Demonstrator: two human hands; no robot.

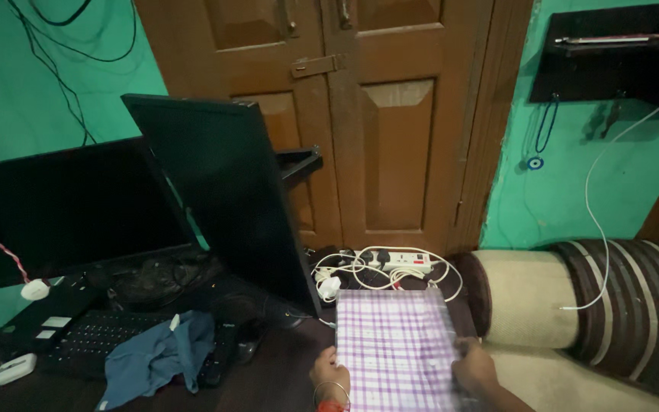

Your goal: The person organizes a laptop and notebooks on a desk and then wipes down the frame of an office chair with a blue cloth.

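between both hands, a clear bag (445, 320) holds checked cloth (394, 347).

- A room in a home, used as a small office.
- Two dark monitors (223, 198) and a keyboard (108, 336) stand on the worktop (284, 374).
- A striped bolster (634, 305) lies beside a wooden door (360, 114).

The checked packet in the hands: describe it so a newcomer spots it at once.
Start at the brown wooden door, then drop to the dark desk below it. The packet lies at the bottom edge, a flat purple-and-white checked cloth in clear wrap, unlike the plain blue cloth beside the keyboard.
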